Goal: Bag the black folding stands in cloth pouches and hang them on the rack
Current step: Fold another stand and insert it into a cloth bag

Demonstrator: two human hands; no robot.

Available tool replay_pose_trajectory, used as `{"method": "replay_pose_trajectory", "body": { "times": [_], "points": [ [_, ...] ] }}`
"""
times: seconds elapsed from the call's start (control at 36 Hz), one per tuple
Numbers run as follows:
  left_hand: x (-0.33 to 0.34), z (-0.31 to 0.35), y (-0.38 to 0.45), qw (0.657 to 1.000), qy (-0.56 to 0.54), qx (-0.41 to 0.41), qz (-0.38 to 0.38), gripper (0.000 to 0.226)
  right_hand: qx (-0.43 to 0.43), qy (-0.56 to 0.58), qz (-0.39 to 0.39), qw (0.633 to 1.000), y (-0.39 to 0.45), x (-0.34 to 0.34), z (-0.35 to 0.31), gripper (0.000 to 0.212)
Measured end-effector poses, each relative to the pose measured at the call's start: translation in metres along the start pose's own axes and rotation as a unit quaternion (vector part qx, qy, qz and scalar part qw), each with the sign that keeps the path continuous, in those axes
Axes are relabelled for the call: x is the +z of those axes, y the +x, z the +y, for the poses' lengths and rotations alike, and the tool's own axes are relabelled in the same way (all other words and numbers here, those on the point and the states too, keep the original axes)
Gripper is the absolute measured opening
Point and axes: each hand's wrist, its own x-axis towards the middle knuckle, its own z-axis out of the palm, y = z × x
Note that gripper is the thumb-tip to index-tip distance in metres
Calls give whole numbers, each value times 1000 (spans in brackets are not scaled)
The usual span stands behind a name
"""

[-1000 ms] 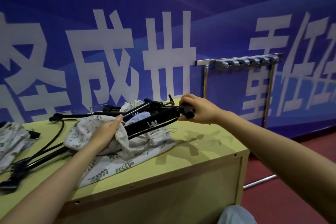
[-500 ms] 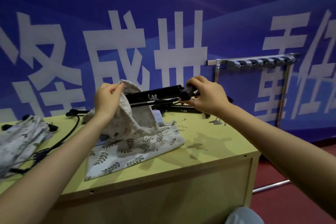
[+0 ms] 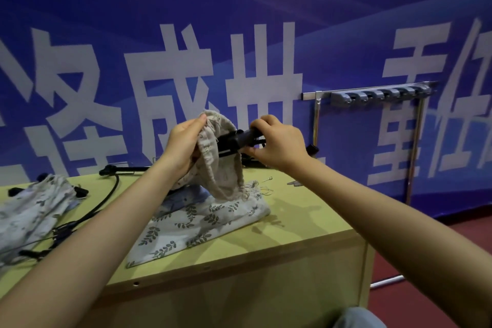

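The black folding stand (image 3: 234, 140) lies roughly level above the yellow table (image 3: 292, 234), long axis running left to right, its left end entering the mouth of the cloth pouch (image 3: 221, 168). It is a dark, folded bundle of slim legs; the pouch is pale fabric printed with leaf sprigs. The right hand (image 3: 277, 145) curls around the stand's right end. The left hand (image 3: 183, 146) pinches the pouch rim, holding it open. The rack (image 3: 378, 93) stands far right against the blue wall.

Left hand (image 3: 183, 146) holding pouch (image 3: 223, 165) open, right hand (image 3: 277, 144) gripping black stand (image 3: 237, 138)
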Motion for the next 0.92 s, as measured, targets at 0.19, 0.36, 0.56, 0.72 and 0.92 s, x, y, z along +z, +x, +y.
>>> {"method": "replay_pose_trajectory", "body": {
  "times": [0.19, 0.36, 0.56, 0.72, 0.92],
  "points": [
    [-1, 28, 0, 996, -84, 17, 4, 29, -23, -70, 0, 997, 35, -7, -9, 57],
    [-5, 68, 8, 993, -69, 90, 32, 22, -95, -108, 21, 989, 84, -32, -15, 63],
    [-7, 112, 19, 978, -29, 183, 98, 23, -190, -179, -1, 965, 148, -88, -28, 62],
    [-5, 131, 21, 973, -28, 198, 114, 23, -209, -193, -64, 957, 167, -123, -42, 57],
    [-3, 122, 7, 971, -38, 204, 116, 29, -200, -84, -166, 962, 167, -127, -54, 53]
  ]
}}
